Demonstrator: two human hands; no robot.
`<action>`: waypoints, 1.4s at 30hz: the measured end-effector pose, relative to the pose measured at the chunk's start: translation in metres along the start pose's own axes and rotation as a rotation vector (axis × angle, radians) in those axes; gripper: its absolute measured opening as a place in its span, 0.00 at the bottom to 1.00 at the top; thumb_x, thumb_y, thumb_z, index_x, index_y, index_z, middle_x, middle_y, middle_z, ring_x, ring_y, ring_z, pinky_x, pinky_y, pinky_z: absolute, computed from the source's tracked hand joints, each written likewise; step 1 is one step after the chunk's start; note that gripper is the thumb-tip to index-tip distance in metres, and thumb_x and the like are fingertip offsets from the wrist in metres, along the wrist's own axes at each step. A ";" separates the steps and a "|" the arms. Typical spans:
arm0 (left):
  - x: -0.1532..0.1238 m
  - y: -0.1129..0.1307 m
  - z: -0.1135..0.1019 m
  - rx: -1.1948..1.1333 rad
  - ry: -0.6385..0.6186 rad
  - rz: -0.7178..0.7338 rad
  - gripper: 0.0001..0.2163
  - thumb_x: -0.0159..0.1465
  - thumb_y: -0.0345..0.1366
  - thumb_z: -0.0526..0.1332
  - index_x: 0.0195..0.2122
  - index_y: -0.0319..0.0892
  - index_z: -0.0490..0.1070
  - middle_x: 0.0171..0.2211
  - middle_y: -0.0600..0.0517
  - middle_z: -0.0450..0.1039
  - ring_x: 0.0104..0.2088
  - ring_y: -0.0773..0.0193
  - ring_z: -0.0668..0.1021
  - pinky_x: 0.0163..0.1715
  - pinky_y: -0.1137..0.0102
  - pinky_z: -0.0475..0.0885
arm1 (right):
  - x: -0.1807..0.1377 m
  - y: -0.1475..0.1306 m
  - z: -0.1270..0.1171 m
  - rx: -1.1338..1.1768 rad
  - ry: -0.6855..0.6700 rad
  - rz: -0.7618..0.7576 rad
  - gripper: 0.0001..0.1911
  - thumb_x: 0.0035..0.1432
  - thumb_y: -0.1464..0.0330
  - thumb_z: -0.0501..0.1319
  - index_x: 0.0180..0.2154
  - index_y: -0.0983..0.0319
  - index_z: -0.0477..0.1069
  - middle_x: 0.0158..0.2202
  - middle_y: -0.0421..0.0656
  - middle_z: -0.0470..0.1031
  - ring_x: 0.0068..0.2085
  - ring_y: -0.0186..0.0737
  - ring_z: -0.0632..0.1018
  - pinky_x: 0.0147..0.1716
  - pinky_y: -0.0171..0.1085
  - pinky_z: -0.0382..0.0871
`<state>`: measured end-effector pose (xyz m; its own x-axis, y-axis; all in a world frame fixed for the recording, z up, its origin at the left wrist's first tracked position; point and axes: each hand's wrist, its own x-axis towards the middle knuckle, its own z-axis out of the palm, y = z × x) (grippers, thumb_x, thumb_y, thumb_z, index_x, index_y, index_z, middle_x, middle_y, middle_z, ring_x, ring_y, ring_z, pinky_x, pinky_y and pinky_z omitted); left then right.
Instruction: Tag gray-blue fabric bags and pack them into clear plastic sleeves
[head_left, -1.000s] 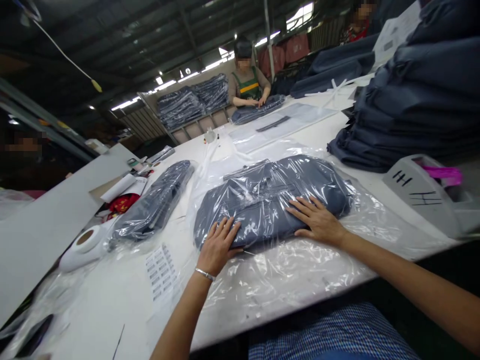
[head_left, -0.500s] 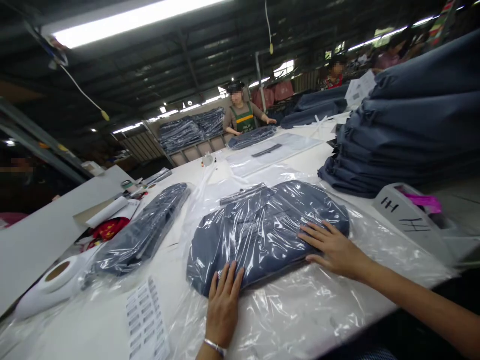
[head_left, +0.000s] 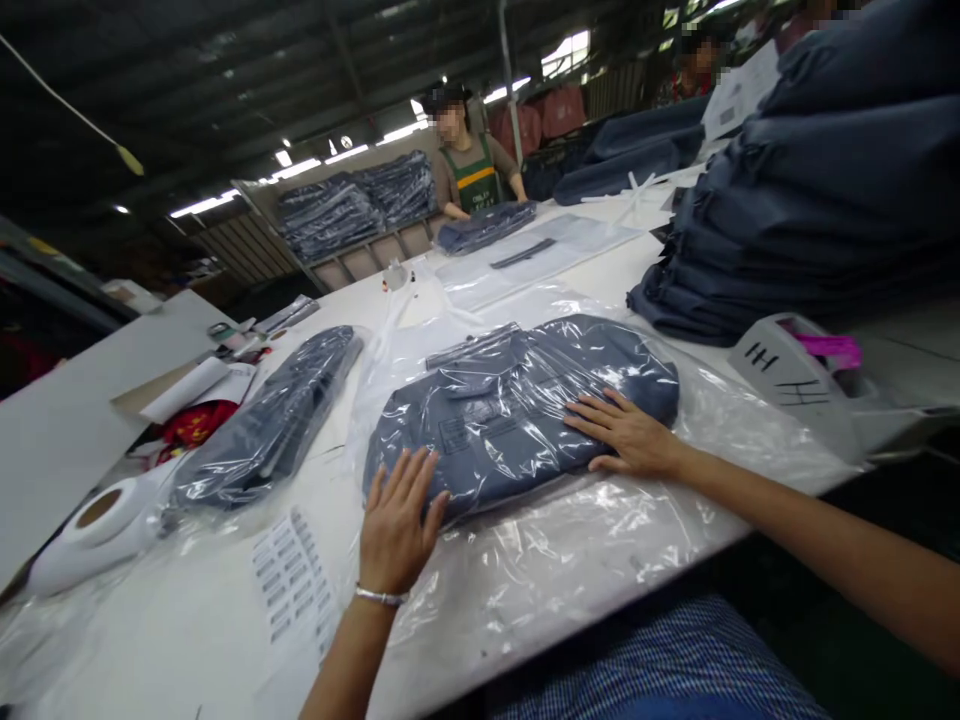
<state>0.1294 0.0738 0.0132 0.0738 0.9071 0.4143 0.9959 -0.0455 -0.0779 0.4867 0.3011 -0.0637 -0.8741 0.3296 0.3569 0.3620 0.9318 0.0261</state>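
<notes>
A folded dark blue garment in a clear plastic bag [head_left: 517, 400] lies on the white table in front of me. Flat on its near left corner rests my left hand [head_left: 397, 515], fingers apart, a silver bracelet on the wrist. My right hand [head_left: 626, 435] is spread over the bag's right part, palm down. Neither hand grips anything. The loose end of the bag stretches toward the table's near edge. A second bagged garment [head_left: 270, 420] lies to the left.
A tall stack of dark blue garments [head_left: 810, 220] rises at the right, beside a grey plastic holder [head_left: 784, 365]. A label sheet [head_left: 289, 575] and a white roll [head_left: 105, 515] lie at left. Across the table a co-worker [head_left: 472, 165] handles another bagged garment [head_left: 484, 228].
My left hand has slid left to the bag's corner. My right hand stays on the right part. The camera view has tilted down, showing more of my lap.
</notes>
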 end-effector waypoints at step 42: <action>-0.038 -0.039 0.018 -0.194 -0.338 0.121 0.45 0.56 0.54 0.65 0.69 0.45 0.46 0.70 0.38 0.46 0.68 0.42 0.53 0.64 0.46 0.56 | -0.002 -0.203 -0.004 0.451 0.095 -0.112 0.12 0.65 0.75 0.52 0.37 0.64 0.74 0.34 0.47 0.74 0.37 0.41 0.71 0.39 0.39 0.67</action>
<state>0.0866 0.0484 -0.0158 0.2019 0.9754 0.0884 0.9748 -0.2089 0.0779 0.4165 0.1111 -0.0664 -0.8585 0.2271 0.4597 0.0715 0.9408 -0.3314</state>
